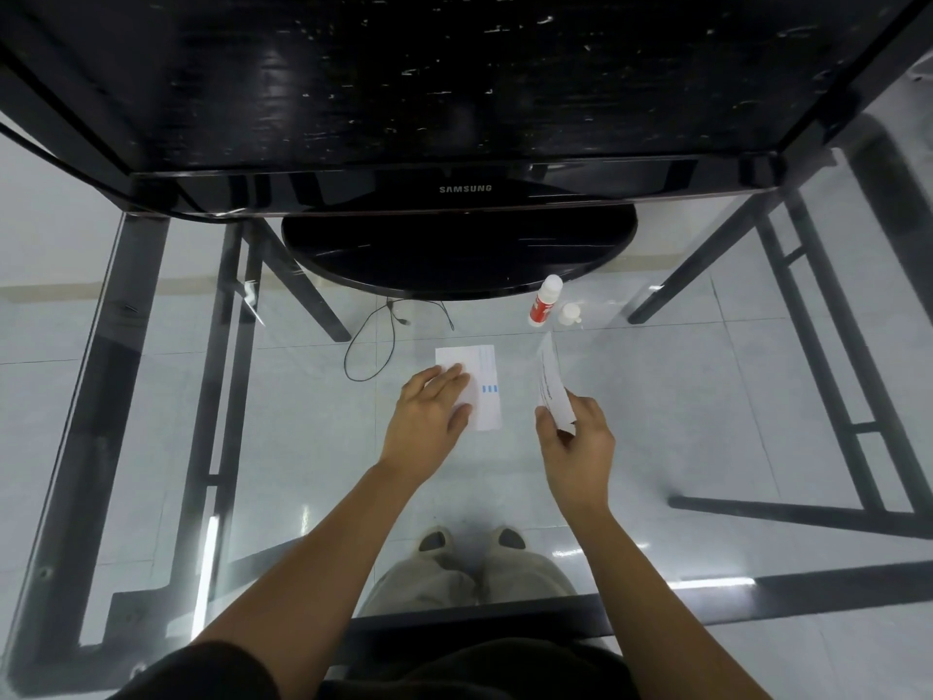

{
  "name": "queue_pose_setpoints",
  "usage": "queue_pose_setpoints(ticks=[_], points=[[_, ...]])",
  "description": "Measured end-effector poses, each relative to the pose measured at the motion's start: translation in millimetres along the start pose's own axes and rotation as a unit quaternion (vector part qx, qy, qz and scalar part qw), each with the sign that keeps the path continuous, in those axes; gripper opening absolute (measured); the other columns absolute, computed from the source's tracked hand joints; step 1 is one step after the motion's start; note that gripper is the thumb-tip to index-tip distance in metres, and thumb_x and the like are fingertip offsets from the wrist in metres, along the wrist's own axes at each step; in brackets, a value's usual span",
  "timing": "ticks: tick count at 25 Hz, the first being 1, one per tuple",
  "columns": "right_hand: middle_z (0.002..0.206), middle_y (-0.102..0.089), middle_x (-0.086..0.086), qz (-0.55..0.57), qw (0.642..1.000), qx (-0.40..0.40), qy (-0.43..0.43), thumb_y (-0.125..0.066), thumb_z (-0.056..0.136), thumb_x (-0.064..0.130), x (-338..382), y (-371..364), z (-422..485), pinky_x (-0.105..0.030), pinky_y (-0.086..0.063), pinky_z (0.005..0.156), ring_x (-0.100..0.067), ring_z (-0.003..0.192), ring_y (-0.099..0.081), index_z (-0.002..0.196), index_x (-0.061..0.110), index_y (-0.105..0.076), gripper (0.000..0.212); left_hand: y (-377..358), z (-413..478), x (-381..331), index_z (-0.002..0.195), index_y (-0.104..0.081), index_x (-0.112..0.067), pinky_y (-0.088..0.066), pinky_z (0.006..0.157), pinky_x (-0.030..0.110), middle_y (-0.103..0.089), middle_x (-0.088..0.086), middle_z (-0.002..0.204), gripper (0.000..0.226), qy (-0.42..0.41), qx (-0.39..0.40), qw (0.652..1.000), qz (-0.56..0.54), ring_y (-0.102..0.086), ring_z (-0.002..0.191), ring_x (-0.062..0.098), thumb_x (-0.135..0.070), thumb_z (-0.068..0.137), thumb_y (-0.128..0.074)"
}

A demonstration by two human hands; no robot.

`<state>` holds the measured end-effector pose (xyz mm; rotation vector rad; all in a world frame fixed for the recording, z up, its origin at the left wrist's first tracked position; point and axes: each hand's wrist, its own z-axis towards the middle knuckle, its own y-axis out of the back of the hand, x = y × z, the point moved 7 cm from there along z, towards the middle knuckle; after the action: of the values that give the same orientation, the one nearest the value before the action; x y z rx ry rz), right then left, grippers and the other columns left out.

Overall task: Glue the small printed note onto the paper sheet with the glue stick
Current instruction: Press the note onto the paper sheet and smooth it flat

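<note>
A white paper sheet with blue print lies flat on the glass table, in the middle. My left hand rests palm down on its left part, fingers spread. My right hand pinches the lower end of a small printed note, held up on edge above the table, to the right of the sheet. Farther back on the right the glue stick stands upright with its red label, uncapped, and its white cap stands just beside it.
A black Samsung monitor on a round base fills the back of the glass table. Through the glass I see the dark metal table frame, a cable on the tiled floor and the person's legs and shoes.
</note>
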<state>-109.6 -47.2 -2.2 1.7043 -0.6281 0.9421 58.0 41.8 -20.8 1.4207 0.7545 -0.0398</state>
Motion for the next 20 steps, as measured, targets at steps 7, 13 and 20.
queue_pose_setpoints(ticks=[7,13,20], points=[[0.096,-0.048,0.000,-0.060,0.986,0.028,0.155,-0.058,0.088,0.005,27.8,-8.1,-8.2,-0.008,-0.041,0.083,-0.008,0.082,-0.046,0.126,0.016,-0.056,0.040,30.1,1.7,6.6,0.112,-0.063,-0.009,-0.044,0.090,0.027,-0.068,0.007,0.108,0.025,0.107,-0.092,0.975,-0.174,-0.060,0.100,0.016,-0.021,0.093,-0.053],[0.104,-0.051,-0.005,-0.104,0.969,0.113,0.196,-0.059,0.088,0.014,40.1,-41.9,-16.3,-0.017,-0.047,0.089,-0.004,0.089,-0.044,0.123,0.014,-0.056,0.035,31.9,10.8,10.1,0.079,-0.070,-0.013,-0.053,0.062,0.016,-0.073,0.001,0.077,0.029,0.279,0.015,0.859,-0.430,-0.069,0.068,0.009,-0.042,0.081,-0.064],[0.118,-0.054,-0.001,-0.107,0.954,0.118,0.256,-0.064,0.078,0.048,53.8,-48.9,-29.8,-0.021,-0.041,0.090,-0.012,0.106,-0.048,0.129,0.021,-0.052,0.059,44.3,18.5,28.4,0.075,-0.069,-0.010,-0.049,0.053,0.011,-0.067,0.000,0.066,0.012,0.294,-0.015,0.869,-0.397,-0.062,0.052,0.000,-0.018,0.082,-0.065]])
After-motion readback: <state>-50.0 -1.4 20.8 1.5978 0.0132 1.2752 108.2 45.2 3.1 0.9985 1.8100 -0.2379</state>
